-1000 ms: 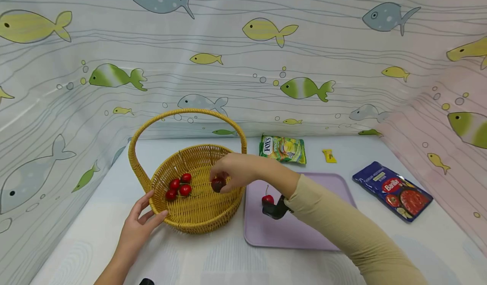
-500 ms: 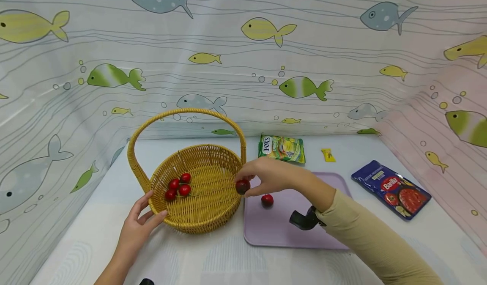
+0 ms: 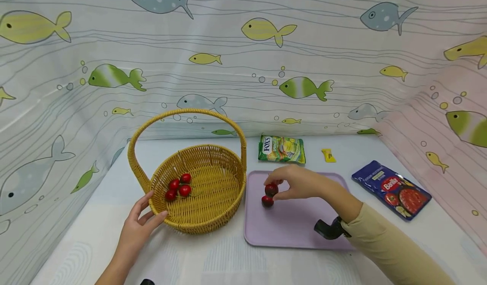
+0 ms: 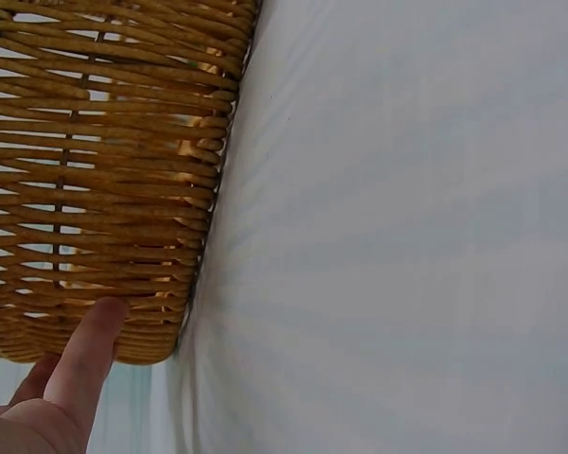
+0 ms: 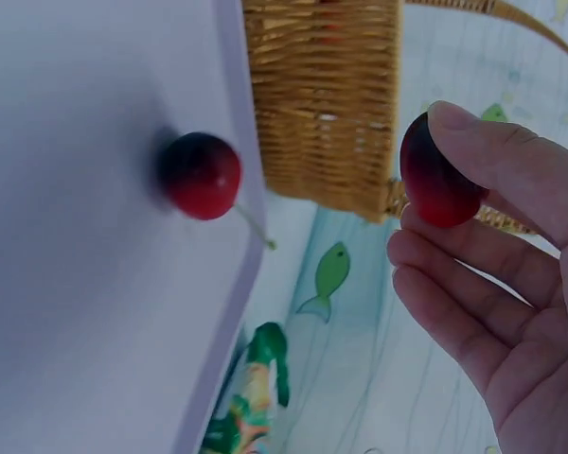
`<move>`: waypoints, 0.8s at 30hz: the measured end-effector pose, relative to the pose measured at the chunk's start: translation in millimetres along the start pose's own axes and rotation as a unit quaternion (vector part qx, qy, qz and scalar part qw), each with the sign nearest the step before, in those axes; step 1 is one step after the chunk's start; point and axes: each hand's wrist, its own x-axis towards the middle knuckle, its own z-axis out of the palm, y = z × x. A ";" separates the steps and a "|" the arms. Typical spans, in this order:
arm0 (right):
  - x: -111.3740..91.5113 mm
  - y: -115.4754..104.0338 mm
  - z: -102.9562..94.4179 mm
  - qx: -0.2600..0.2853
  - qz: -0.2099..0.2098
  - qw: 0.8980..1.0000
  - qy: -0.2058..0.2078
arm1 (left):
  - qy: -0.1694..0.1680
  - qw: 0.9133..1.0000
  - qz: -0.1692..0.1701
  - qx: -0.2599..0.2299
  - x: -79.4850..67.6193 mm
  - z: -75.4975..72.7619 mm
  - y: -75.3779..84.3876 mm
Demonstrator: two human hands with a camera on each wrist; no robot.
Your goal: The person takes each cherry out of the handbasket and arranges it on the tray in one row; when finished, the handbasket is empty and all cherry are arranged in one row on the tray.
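Note:
In the head view my right hand [image 3: 304, 183] pinches a dark red cherry [image 3: 271, 189] between thumb and fingers, above the purple tray [image 3: 293, 223]. The right wrist view shows this held cherry [image 5: 437, 180] apart from a second cherry [image 5: 204, 177], stemmed, lying on the tray. My left hand [image 3: 138, 223] rests its fingertips and thumb against the near left rim of a yellow wicker basket [image 3: 217, 198]. A straight finger [image 4: 85, 364] touches the woven wall in the left wrist view. Several red cherries [image 3: 184, 190] lie on the left side inside the basket.
The basket's tall arched handle [image 3: 194, 110] rises over it. Behind the tray lies a green Fox's candy bag [image 3: 282, 149], with a small yellow wrapped sweet [image 3: 329, 155] to its right. A blue Barilla pouch [image 3: 392, 190] lies at the far right.
My right hand has moved right, from above the basket to above the tray, still pinching the cherry. The left hand stays at the basket rim.

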 end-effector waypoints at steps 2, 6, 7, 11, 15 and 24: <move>-5.8 4.4 3.2 0.005 0.012 1.000 0.003 | 0.000 1.000 -0.005 0.000 -0.3 -0.4 -0.5; -15.9 13.9 10.9 0.021 0.029 0.999 0.009 | -0.002 1.000 -0.006 -0.002 -0.3 -0.9 -1.7; -17.9 16.7 12.8 0.023 0.031 0.999 0.010 | -0.003 1.000 -0.005 -0.003 -0.1 -1.0 -1.9; -22.8 26.8 21.2 0.033 0.043 0.998 0.008 | -0.004 1.000 -0.004 -0.007 0.4 -1.1 -1.7; -25.1 35.2 27.9 0.040 0.057 0.998 0.003 | -0.003 1.000 -0.003 -0.008 0.5 -0.9 -1.5; -27.4 49.4 40.0 0.049 0.069 0.996 0.003 | -0.001 1.000 0.007 -0.003 1.7 -0.6 -2.5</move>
